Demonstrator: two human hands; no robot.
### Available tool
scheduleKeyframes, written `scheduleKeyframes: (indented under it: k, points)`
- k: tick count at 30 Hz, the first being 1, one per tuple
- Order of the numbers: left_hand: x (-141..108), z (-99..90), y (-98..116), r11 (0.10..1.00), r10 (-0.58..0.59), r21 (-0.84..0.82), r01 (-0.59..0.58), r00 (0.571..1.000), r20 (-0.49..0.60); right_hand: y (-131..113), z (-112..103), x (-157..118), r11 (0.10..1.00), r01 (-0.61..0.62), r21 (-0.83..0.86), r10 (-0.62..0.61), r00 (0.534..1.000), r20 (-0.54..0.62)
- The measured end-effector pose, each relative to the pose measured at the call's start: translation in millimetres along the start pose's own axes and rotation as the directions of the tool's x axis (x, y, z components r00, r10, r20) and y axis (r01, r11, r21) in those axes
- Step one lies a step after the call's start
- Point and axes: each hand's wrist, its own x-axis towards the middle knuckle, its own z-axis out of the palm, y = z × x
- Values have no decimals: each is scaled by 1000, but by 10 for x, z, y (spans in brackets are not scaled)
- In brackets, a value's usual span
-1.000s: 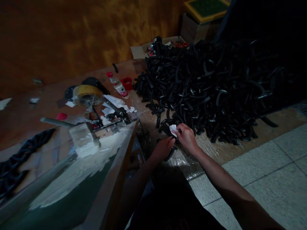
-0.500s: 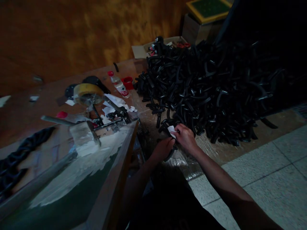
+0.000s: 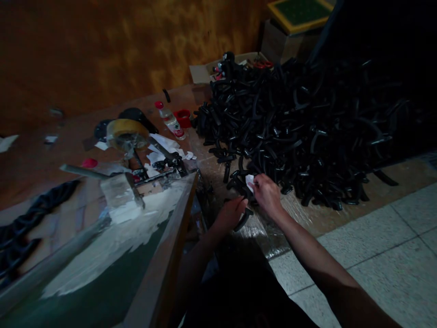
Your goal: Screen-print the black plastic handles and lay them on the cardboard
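Two hands are at work, both at centre frame, slightly below the middle. The right hand (image 3: 266, 193) comes in from the lower right, forearm slanting up and leftward, with thumb and fingertips pinched on one white scrap (image 3: 250, 181). The left hand (image 3: 232, 213) lies just below and to the left, its forearm rising from the lower middle; its fingers are curled together on one black part (image 3: 243, 220), whose curved end shows beneath the hand. The hands are near each other, with the scrap above the left fingertips. Whether the scrap touches the black part cannot be told.

One heap of black parts (image 3: 273, 118), too many to count, covers the bench (image 3: 212, 172) from upper middle to right.

Upper left of centre: one bottle (image 3: 173, 125) with a red cap, one red ring (image 3: 183, 119) just beside it, and one yellow tape roll (image 3: 126, 130). Lower left: one green screen (image 3: 112, 278) smeared with white, bearing one block (image 3: 121, 193). Upper right of centre: one yellow-edged frame (image 3: 293, 29) on a cardboard box (image 3: 275, 43).
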Motion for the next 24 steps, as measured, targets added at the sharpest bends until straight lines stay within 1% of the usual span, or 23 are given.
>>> scheduleKeyframes:
  k: [3,5,8,11,13,15,17,19,20,21,22,24]
  points:
    - [-13,-38,-79,1000,-18,9,18,1000,0,104,-82,128,996,-78,-50,75,995,-64]
    - [-13,-59,-126,999,-35,12,35,999,-6,147,-124,205,996,-83,-23,81,993,-82]
    - [4,-70,-184,998,-57,28,57,998,-13,130,-129,300,992,-47,120,57,995,-79]
    - [35,-58,-262,993,-121,14,121,992,-21,50,-48,416,950,-4,312,23,998,-57]
    - [60,-40,-334,979,-201,10,201,979,-37,-22,66,542,917,1,399,15,999,-38]
    - [90,-14,-416,957,-287,23,290,955,-80,-125,240,717,896,4,444,7,1000,-22]
    - [120,20,-496,933,-354,22,360,925,-138,-285,470,931,889,28,457,-28,1000,-6]
    - [150,60,-565,914,-400,0,406,901,-166,-506,729,1160,891,73,448,-100,994,36]
    - [163,80,-594,906,-419,-11,423,893,-166,-628,856,1275,890,108,442,-158,984,78]
    - [175,98,-619,898,-437,-22,440,884,-162,-748,976,1388,886,153,438,-233,963,134]
    - [187,113,-639,889,-456,-36,456,877,-154,-857,1083,1499,880,220,420,-326,924,200]
    - [208,134,-670,872,-490,-69,485,859,-147,-1006,1250,1710,856,378,353,-491,807,327]
